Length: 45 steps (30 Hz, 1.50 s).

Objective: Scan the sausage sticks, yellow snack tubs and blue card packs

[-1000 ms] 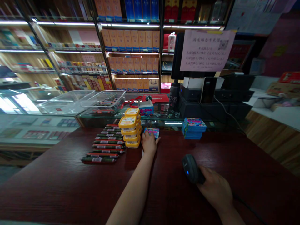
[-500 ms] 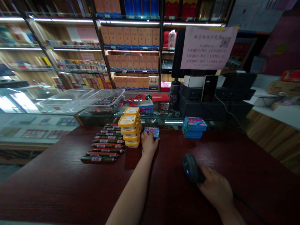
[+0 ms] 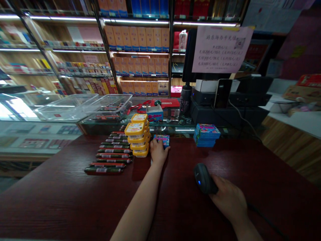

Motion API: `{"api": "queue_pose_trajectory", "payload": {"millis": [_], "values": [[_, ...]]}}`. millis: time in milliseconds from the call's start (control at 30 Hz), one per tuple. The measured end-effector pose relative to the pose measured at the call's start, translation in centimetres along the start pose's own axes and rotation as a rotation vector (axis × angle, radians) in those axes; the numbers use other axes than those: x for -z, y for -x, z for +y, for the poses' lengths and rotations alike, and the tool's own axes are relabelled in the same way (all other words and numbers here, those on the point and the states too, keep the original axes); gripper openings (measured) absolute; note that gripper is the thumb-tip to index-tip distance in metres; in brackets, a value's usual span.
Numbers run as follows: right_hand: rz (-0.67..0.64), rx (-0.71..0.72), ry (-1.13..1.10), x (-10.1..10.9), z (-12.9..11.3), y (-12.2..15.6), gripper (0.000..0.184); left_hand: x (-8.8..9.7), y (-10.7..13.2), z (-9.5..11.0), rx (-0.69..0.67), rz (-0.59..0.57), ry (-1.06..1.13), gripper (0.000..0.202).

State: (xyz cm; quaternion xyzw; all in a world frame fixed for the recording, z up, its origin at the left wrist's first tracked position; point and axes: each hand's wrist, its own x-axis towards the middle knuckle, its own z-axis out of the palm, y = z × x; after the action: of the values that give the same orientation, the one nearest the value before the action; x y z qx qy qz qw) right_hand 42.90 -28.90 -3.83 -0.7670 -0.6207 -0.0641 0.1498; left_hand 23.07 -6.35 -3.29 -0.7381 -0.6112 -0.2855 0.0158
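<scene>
My left hand (image 3: 158, 152) reaches forward on the dark red-brown table, fingers on one side and thumb on the other of a small blue-and-pink printed packet (image 3: 164, 139). The palm hides the packet's near part. Just left of that hand stands a stack of yellow tubs with white printed lids (image 3: 136, 130). In my right hand (image 3: 229, 197) is a black barcode scanner (image 3: 203, 178) with a blue light showing, held above the table with its head toward the left. Farther back on the right lies a stack of similar blue packets (image 3: 206, 135).
Dark wrapped sausage-like sticks (image 3: 114, 156) lie in a row left of the tubs. Behind the table are clear plastic bins (image 3: 110, 103), an open blue box (image 3: 154, 114), a black tumbler (image 3: 185, 100) and a monitor with a taped paper sign (image 3: 222, 50). The scanner's cable trails lower right.
The whole view has shifted very slightly. Both hands keep their places, the left on the blue packet and the right holding the scanner.
</scene>
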Motion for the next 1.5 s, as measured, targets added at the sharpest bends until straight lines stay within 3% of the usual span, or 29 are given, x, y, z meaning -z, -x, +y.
{"api": "queue_pose_trajectory", "payload": {"millis": [233,400,533,700,833,967,1133,1267,1367,1500], "values": [[0.038,-0.013,-0.026,0.2,-0.3,-0.2,0.025,1.2,0.9,0.7,-0.051,0.024,-0.037,0.046],[0.030,-0.064,-0.083,0.5,-0.7,-0.5,0.019,2.0,1.2,2.8,-0.300,0.069,0.073,0.033],[0.002,-0.081,-0.109,1.0,-1.0,-0.7,0.019,2.0,1.0,6.7,-0.578,-0.010,0.184,0.032],[-0.008,-0.075,-0.109,1.0,-1.0,-0.9,0.022,1.3,-0.3,13.6,-0.815,-0.038,0.245,0.041],[-0.010,-0.077,-0.111,0.7,-0.8,-0.9,0.023,0.0,-1.6,18.3,-0.861,-0.033,0.192,0.040],[-0.011,-0.087,-0.114,0.4,-0.6,-0.8,0.024,-0.9,-2.4,20.4,-0.824,-0.015,0.151,0.037],[-0.035,-0.104,-0.113,0.5,-0.6,-0.9,0.023,0.0,-3.1,20.2,-0.905,-0.011,-0.012,0.027],[-0.018,-0.092,-0.120,0.8,-0.6,-0.9,0.023,1.7,-3.8,18.3,-0.931,-0.013,-0.075,0.021],[-0.003,-0.082,-0.124,0.9,-0.6,-0.9,0.020,2.7,-4.3,15.5,-0.700,0.044,0.102,0.015],[0.000,-0.093,-0.127,0.7,-0.5,-0.9,0.016,2.3,-3.7,10.7,-0.198,0.117,0.758,0.003]]}}
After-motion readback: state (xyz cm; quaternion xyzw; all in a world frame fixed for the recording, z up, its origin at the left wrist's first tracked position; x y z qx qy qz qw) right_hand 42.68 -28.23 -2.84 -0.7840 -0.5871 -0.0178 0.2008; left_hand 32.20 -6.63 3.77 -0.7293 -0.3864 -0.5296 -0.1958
